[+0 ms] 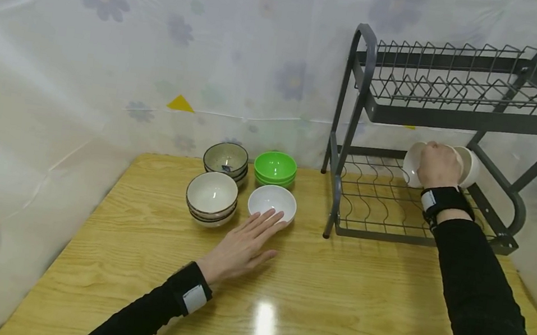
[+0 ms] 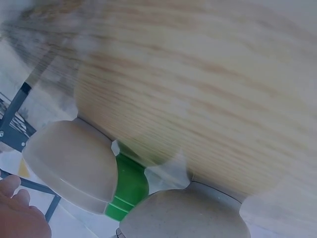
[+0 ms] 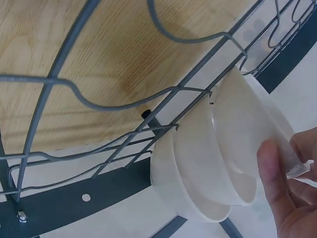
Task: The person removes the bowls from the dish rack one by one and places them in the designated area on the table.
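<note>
My right hand (image 1: 439,165) is inside the lower tier of the dark dish rack (image 1: 376,235). It pinches a white bowl (image 3: 242,116) by the rim, thumb on one side and fingers on the other. That bowl stands on edge against the wires, beside two more white bowls (image 3: 205,148). With fingers extended, my left hand (image 1: 242,249) reaches over the near edge of another white bowl (image 1: 272,197) on the table; whether it touches is unclear. Behind that bowl are stacked green bowls (image 1: 275,167).
Left of these stand a stack of cream bowls with dark rims (image 1: 212,194) and, behind it, a stack of greyish bowls (image 1: 225,159). The rack's upper wire tier (image 1: 462,85) overhangs my right hand. Plastic sheeting (image 1: 244,45) covers the wall behind the wooden table (image 1: 321,310).
</note>
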Motion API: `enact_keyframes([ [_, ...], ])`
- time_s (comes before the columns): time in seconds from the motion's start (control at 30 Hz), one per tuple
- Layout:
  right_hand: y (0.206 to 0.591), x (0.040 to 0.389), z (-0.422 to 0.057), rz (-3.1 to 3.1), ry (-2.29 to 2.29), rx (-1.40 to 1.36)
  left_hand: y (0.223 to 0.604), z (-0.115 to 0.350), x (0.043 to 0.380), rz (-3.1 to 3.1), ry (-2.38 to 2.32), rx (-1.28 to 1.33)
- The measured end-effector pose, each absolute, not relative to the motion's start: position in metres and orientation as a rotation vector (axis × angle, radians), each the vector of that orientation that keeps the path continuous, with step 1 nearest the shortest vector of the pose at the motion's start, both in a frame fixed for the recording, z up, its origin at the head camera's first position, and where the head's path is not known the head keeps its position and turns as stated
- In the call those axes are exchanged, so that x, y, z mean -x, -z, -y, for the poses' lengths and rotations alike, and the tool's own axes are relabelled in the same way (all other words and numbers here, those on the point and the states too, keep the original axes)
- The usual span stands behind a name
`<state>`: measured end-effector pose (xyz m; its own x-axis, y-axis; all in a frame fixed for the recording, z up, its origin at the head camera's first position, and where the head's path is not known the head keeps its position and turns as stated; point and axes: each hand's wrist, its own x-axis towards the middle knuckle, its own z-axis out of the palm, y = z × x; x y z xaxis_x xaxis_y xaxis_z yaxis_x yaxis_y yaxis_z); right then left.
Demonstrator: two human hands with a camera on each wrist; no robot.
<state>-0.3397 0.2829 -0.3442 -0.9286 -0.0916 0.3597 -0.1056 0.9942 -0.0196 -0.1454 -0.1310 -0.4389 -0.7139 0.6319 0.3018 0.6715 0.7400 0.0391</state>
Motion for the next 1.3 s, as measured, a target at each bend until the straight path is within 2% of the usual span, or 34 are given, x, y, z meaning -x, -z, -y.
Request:
enact_keyframes([
  [0.47,0.34,0.334,-0.285,2.686,0.005,-0.153,0.438,0.13,0.145,2.685,0.21,1.021],
  [1.3,0.326,0.309,-0.301,2.836,-0.569,-0.132,0.435,0.128,0.144,2.687,0.19,1.028],
])
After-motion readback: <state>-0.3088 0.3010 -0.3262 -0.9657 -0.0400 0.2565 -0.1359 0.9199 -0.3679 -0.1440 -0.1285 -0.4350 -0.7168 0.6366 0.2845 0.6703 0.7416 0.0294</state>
